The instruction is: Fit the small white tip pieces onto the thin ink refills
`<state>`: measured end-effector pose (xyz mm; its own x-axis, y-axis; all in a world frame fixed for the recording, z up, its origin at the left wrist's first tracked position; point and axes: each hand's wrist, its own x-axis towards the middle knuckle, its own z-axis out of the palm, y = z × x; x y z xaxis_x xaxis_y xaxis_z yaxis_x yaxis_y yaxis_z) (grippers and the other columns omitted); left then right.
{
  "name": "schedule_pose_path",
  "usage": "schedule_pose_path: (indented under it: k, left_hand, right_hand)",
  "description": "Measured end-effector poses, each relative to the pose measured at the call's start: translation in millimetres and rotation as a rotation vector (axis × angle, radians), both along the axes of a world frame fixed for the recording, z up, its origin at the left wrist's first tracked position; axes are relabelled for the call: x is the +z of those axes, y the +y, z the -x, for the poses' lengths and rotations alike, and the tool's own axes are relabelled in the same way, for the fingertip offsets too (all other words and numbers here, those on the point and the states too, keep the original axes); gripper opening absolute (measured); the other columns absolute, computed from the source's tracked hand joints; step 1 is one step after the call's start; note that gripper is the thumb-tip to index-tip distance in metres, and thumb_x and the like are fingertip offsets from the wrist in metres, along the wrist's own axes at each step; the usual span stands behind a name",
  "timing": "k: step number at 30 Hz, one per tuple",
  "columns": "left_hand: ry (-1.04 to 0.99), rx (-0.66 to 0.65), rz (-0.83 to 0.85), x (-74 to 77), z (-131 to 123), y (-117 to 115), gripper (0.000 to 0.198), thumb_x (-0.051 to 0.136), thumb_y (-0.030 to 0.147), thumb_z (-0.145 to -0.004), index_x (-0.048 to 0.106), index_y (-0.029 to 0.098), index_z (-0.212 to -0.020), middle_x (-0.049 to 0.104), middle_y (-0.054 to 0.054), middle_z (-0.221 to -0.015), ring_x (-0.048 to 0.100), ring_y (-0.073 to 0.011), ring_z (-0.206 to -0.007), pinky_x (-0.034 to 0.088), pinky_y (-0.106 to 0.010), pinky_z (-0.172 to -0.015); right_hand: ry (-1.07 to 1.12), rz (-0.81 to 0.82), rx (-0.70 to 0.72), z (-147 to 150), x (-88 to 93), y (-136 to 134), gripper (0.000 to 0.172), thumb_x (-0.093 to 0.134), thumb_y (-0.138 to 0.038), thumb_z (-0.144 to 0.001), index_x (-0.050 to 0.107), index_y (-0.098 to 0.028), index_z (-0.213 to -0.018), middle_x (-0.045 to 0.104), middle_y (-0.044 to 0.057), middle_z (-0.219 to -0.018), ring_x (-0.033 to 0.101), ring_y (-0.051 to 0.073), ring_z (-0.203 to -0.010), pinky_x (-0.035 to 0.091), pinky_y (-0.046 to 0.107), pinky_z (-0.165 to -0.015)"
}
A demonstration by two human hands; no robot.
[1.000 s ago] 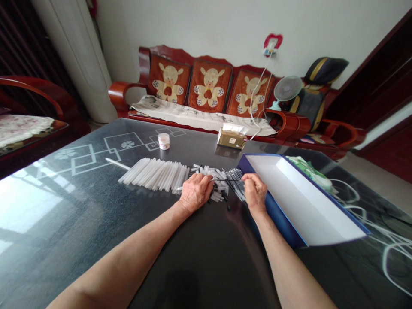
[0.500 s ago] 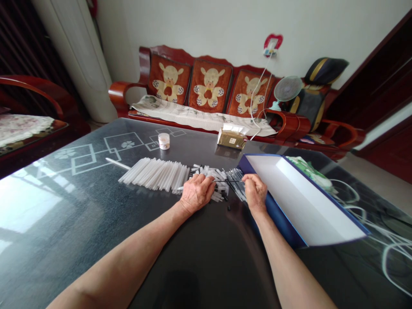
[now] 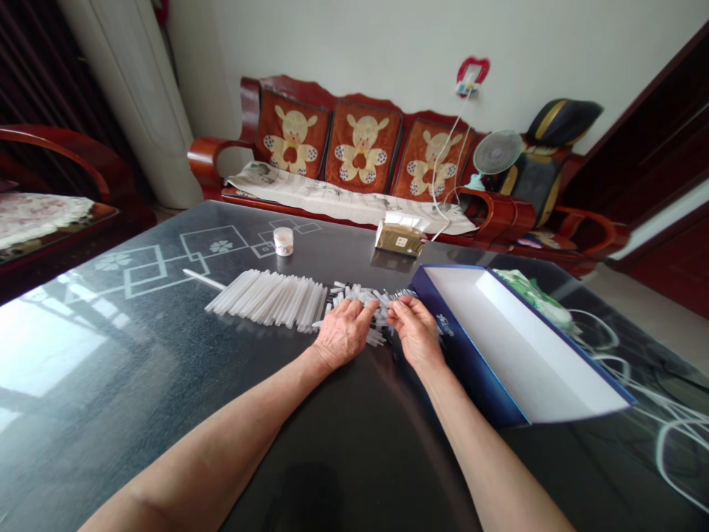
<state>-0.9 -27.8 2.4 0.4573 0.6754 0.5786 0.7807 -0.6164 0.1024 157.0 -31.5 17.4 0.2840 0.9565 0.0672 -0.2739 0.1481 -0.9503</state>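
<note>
My left hand (image 3: pixel 348 332) is closed around a white pen barrel (image 3: pixel 317 324), whose tapered end pokes out on its left side. My right hand (image 3: pixel 416 334) pinches the end of a pen refill close to my left fingertips; most of the refill is out of sight, apparently inside the barrel. Left of my hands lies a row of white pen barrels (image 3: pixel 271 297). A heap of white and black pen caps (image 3: pixel 354 290) lies behind and between the hands. Dark refills (image 3: pixel 408 291) are partly covered by my right hand.
A blue box with a white inside (image 3: pixel 521 332) stands at the right, beside my right forearm. White cables (image 3: pixel 636 384) and a green packet (image 3: pixel 535 299) lie beyond it. Farther back on the dark table are a small white jar (image 3: pixel 283 241) and a tissue box (image 3: pixel 399 236).
My right hand has moved left, up to my left hand, and the refill that stretched between them has slid mostly out of sight. My left hand has barely moved.
</note>
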Motion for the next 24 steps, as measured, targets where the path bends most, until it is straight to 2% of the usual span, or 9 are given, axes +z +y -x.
schedule_pose_path:
  k: [3, 6, 13, 15, 17, 19, 24]
  left_hand:
    - [-0.005, -0.009, 0.006, -2.8, -0.2, 0.5, 0.040, 0.036, 0.023, -0.096, 0.049, 0.023, -0.134, 0.059, -0.007, -0.086, 0.055, -0.0212, -0.084, 0.045, -0.030, -0.073]
    - [-0.014, 0.003, -0.009, -4.6, -0.6, 1.0, 0.039, 0.036, 0.024, -0.097, 0.049, 0.022, -0.133, 0.059, -0.007, -0.085, 0.056, -0.0208, -0.083, 0.045, -0.029, -0.072]
    - [-0.036, 0.060, -0.006, -4.2, 1.8, 3.0, 0.040, 0.038, 0.021, -0.096, 0.049, 0.023, -0.134, 0.061, -0.006, -0.085, 0.055, -0.0198, -0.082, 0.046, -0.029, -0.073]
    - [-0.054, 0.084, -0.004, -4.0, 2.8, 3.4, 0.040, 0.038, 0.021, -0.095, 0.051, 0.026, -0.133, 0.061, -0.005, -0.085, 0.055, -0.0199, -0.081, 0.046, -0.028, -0.072]
    - [-0.072, 0.099, -0.005, -4.2, 3.5, 3.8, 0.039, 0.040, 0.021, -0.095, 0.053, 0.027, -0.131, 0.061, -0.005, -0.084, 0.054, -0.0202, -0.081, 0.045, -0.028, -0.070]
    - [-0.088, 0.110, -0.003, -4.7, 3.8, 4.2, 0.038, 0.041, 0.020, -0.094, 0.055, 0.027, -0.129, 0.061, -0.005, -0.084, 0.054, -0.0205, -0.081, 0.045, -0.028, -0.068]
    - [-0.101, 0.099, 0.008, -4.1, 4.1, 4.4, 0.038, 0.044, 0.019, -0.092, 0.056, 0.026, -0.127, 0.061, -0.005, -0.084, 0.054, -0.0207, -0.082, 0.045, -0.028, -0.068]
  right_hand:
    - [-0.038, 0.012, 0.046, 6.9, -2.6, -3.5, 0.033, 0.081, -0.037, -0.060, 0.062, -0.020, -0.080, 0.065, -0.003, -0.071, 0.061, 0.013, -0.064, 0.052, 0.026, -0.061]
    - [-0.215, -0.026, 0.048, 9.0, -5.8, -6.5, 0.027, 0.077, -0.040, -0.067, 0.066, -0.020, -0.080, 0.065, -0.002, -0.070, 0.060, 0.014, -0.065, 0.051, 0.027, -0.061]
    - [-0.754, -0.224, 0.102, 1.5, 4.2, -9.2, 0.022, 0.055, -0.033, -0.085, 0.072, -0.022, -0.094, 0.068, 0.005, -0.100, 0.063, 0.018, -0.091, 0.051, 0.029, -0.075]
    - [-0.883, -0.250, 0.100, -2.8, 5.6, -7.9, 0.021, 0.055, -0.028, -0.084, 0.071, -0.022, -0.094, 0.068, 0.005, -0.097, 0.063, 0.017, -0.088, 0.051, 0.029, -0.076]
    - [-1.037, -0.242, 0.110, -7.3, 5.1, -7.0, 0.016, 0.058, -0.024, -0.081, 0.071, -0.021, -0.089, 0.067, 0.004, -0.089, 0.062, 0.015, -0.076, 0.050, 0.029, -0.073]
    - [-1.191, -0.219, 0.163, -10.8, 4.7, -7.7, 0.010, 0.061, -0.021, -0.077, 0.070, -0.021, -0.081, 0.064, 0.002, -0.081, 0.060, 0.014, -0.069, 0.048, 0.029, -0.070]
    - [-1.454, -0.194, 0.292, -8.5, 11.7, -16.0, 0.007, 0.067, -0.023, -0.075, 0.070, -0.023, -0.081, 0.062, 0.002, -0.082, 0.061, 0.016, -0.075, 0.047, 0.028, -0.070]
